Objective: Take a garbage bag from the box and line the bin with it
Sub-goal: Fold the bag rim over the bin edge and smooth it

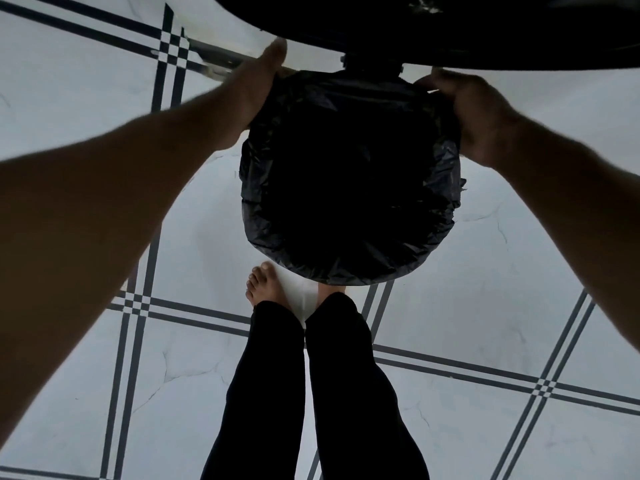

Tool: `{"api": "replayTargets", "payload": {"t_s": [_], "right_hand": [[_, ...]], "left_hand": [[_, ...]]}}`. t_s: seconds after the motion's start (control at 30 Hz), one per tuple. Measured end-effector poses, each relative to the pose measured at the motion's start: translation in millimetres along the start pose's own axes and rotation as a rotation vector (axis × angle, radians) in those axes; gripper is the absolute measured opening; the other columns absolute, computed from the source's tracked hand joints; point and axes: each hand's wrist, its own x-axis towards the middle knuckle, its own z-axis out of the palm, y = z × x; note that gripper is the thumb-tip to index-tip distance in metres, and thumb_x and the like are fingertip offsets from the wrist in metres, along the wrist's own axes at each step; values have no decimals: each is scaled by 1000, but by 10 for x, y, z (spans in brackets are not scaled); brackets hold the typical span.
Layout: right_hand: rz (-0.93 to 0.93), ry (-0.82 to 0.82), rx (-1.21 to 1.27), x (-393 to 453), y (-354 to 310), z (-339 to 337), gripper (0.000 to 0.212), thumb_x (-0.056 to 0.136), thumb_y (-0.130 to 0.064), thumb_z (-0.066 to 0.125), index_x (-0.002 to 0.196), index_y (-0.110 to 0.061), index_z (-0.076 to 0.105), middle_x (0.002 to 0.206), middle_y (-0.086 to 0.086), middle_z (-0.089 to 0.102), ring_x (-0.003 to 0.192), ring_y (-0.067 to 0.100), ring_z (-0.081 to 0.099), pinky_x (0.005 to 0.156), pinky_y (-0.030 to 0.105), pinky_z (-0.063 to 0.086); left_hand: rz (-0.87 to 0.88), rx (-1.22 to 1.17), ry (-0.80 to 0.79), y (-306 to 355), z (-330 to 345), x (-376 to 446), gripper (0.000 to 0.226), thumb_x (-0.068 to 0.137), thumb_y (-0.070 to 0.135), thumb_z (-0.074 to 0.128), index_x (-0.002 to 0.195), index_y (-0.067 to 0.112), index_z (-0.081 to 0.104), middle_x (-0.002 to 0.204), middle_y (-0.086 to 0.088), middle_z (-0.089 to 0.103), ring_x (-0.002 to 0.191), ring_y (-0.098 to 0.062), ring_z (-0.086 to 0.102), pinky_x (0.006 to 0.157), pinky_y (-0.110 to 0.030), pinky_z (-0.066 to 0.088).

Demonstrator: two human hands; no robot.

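A black garbage bag is spread over the round mouth of the bin, its plastic folded down over the rim all the way round. A strip of the bin's white wall shows below the bag, between my feet. The bin's dark lid stands raised at the top of the view. My left hand presses on the bag's edge at the far left of the rim. At the far right of the rim, my right hand grips the bag's edge. The box is out of sight.
The floor is white marble-look tile with dark double lines. My legs in black trousers and a bare foot stand right against the bin's near side. A metal strip lies on the floor beyond my left hand.
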Motion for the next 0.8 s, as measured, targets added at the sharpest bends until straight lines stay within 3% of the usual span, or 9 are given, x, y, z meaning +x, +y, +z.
{"api": "replayTargets", "payload": {"t_s": [0.1, 0.17, 0.23, 0.3, 0.4, 0.43, 0.53, 0.7, 0.8], "right_hand": [[16, 61, -19, -66, 1, -9, 38, 103, -46, 45, 92, -25, 74, 82, -8, 73, 75, 9, 69, 68, 24, 53], [6, 150, -27, -100, 76, -50, 38, 103, -48, 43, 99, -25, 73, 86, -7, 71, 74, 9, 65, 65, 25, 48], [7, 252, 15, -185, 196, -108, 36, 104, -44, 43, 102, -23, 72, 90, -5, 72, 78, 11, 66, 68, 25, 49], [32, 336, 33, -309, 352, -155, 33, 103, -36, 44, 97, -20, 72, 91, -5, 74, 81, 12, 68, 74, 25, 53], [58, 381, 37, -488, 614, -269, 26, 95, -31, 47, 88, -22, 70, 87, -5, 72, 78, 14, 65, 75, 28, 52], [68, 362, 38, -550, 685, -308, 27, 96, -33, 47, 91, -22, 71, 90, -4, 72, 79, 14, 66, 76, 28, 52], [89, 228, 24, -683, 853, -394, 30, 100, -32, 44, 105, -24, 73, 99, -3, 72, 87, 15, 66, 82, 28, 52], [20, 117, 19, -709, 874, -345, 29, 86, -3, 53, 103, -17, 71, 93, 0, 72, 82, 15, 65, 83, 29, 50], [36, 135, 94, -701, 872, -298, 30, 86, -2, 50, 102, -17, 70, 90, -1, 72, 80, 13, 65, 80, 28, 50]], "left_hand": [[-14, -191, -52, -405, 77, 197, 30, 86, 7, 27, 114, 1, 36, 108, -31, 62, 88, -46, 64, 67, -51, 52], [78, -126, 68, -440, -17, 279, 27, 86, 5, 33, 112, 1, 40, 104, -27, 65, 84, -41, 66, 63, -46, 53], [198, 100, 120, -567, 102, 217, 30, 86, 7, 34, 115, 1, 42, 108, -25, 63, 89, -40, 64, 67, -46, 53], [155, 65, -34, -863, 111, 1066, 42, 86, 12, 36, 127, 10, 46, 122, -14, 61, 105, -42, 60, 77, -46, 53], [164, -159, -291, 352, -1094, 1482, 57, 82, 5, 56, 128, 39, 60, 117, 20, 64, 112, -29, 65, 75, -25, 54], [183, -165, -249, 971, -1579, 1110, 52, 83, -2, 56, 118, 34, 67, 112, 15, 67, 104, -20, 68, 74, -20, 55], [306, -453, -605, 2137, -2351, -169, 48, 81, -19, 52, 108, 18, 69, 113, -4, 70, 104, -20, 67, 94, -30, 54], [311, -368, -548, 2102, -2405, -308, 39, 82, -13, 59, 92, 23, 71, 92, 3, 73, 97, -20, 68, 101, -47, 52], [250, -397, -549, 2205, -2417, -294, 27, 90, -2, 57, 84, 21, 69, 79, 8, 72, 86, -15, 66, 100, -42, 54]]}}
